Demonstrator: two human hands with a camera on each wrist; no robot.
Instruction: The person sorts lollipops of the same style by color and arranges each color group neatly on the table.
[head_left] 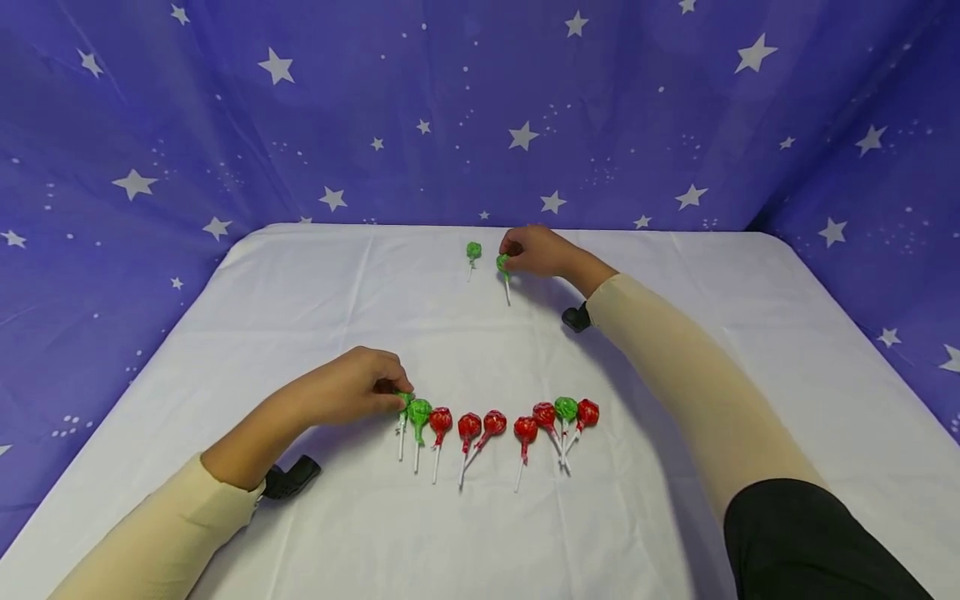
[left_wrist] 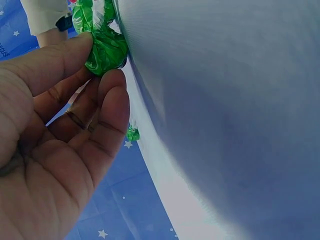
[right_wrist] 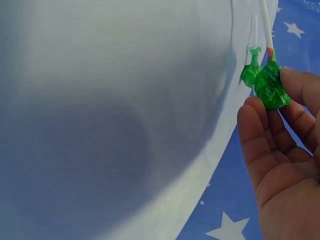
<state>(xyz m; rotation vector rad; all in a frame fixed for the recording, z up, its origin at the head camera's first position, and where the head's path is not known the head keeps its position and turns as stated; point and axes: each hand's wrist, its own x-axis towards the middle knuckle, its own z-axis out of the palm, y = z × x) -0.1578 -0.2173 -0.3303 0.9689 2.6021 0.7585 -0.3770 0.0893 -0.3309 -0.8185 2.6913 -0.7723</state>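
Note:
My left hand pinches the head of a green-wrapped lollipop at the left end of a row, its white stick pointing toward me. Right beside it lies a second green lollipop. Near the table's far edge, my right hand grips another green lollipop by its head between thumb and fingers. Just left of that one, a further green lollipop lies on the cloth, apart from the hand.
Several red lollipops, one a red lollipop, continue the row rightward. At its right end, a green lollipop sits between two red ones with sticks crossing. A white cloth covers the table; a blue star-patterned curtain hangs behind.

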